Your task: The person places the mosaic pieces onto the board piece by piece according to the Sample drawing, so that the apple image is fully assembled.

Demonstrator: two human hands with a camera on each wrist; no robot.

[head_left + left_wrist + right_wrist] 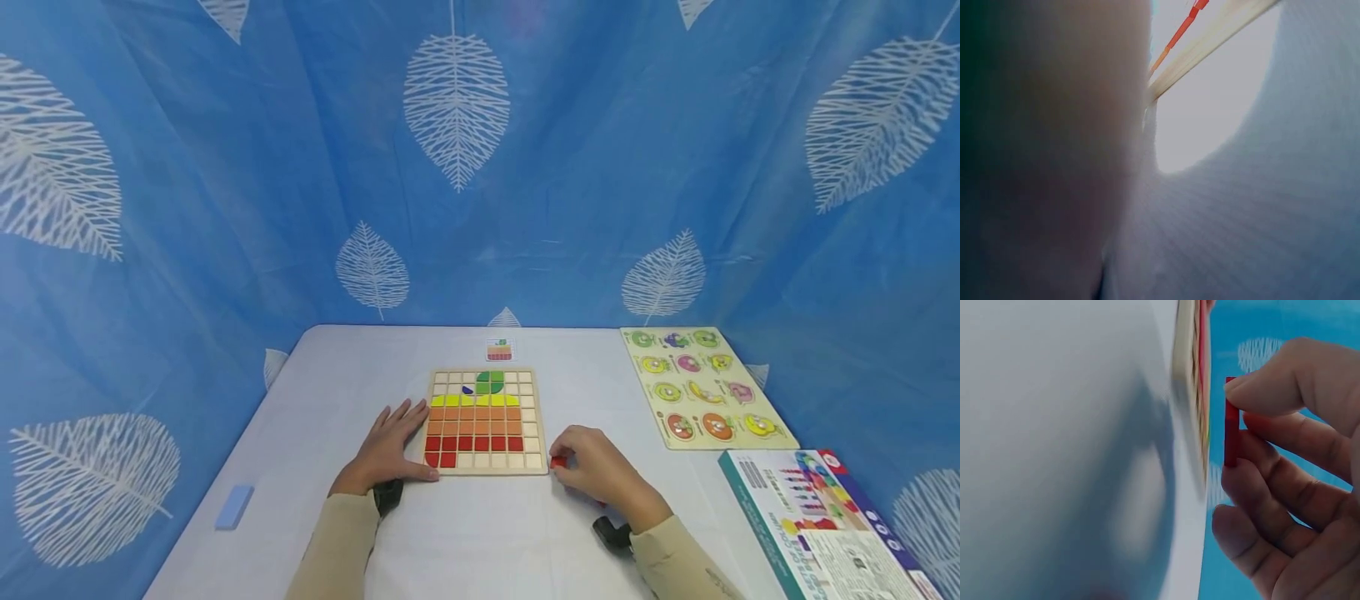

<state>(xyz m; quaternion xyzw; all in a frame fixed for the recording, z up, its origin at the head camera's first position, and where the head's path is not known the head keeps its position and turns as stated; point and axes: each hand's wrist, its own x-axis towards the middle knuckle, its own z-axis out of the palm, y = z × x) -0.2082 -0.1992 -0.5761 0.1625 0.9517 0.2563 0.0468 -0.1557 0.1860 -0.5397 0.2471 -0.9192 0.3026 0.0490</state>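
1. The wooden grid board (486, 421) lies at the centre of the frame on the white surface (465, 533); its green, yellow, orange and upper red rows look filled.
2. The bottom row holds only two red pieces at its left; the remaining cells are bare.
3. The right hand (596, 468), just right of the board, pinches a red tile (1231, 422) between curled fingers (1272, 394).
4. The left hand (388, 446) rests flat, fingers straight, against the board's left edge.
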